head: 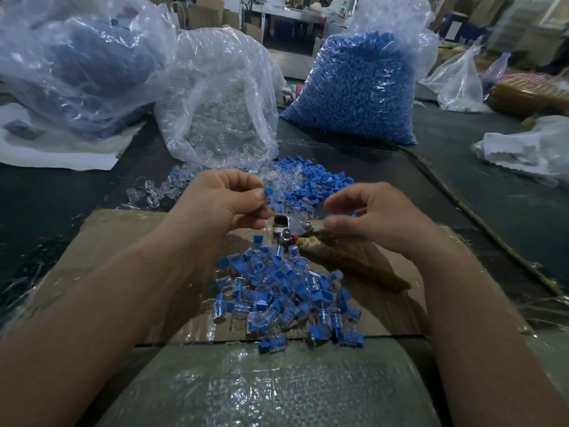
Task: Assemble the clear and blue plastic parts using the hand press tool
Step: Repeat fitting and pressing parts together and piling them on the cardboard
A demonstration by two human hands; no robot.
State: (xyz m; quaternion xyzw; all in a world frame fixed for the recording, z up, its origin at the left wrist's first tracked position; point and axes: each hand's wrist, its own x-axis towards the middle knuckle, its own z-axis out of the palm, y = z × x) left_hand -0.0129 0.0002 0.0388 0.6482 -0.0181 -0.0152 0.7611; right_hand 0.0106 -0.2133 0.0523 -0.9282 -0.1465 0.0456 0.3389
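My left hand [221,201] pinches a small blue part [268,191] between thumb and forefinger, just above the metal head of the hand press tool [284,226]. My right hand [375,215] hovers to the right of the tool with curled fingers; motion blur hides whether it holds a clear part. The tool's tape-wrapped handle [354,260] lies on the cardboard [107,238] under my right hand. Loose blue and clear parts [308,186] lie scattered beyond the tool. A pile of assembled clear-and-blue pieces [286,300] sits between my forearms.
A bag of clear parts [221,118] stands open behind the loose heap. A full bag of blue parts [360,84] stands at the back right, another large bag [77,57] at the back left. Crumpled plastic [523,149] lies at the right.
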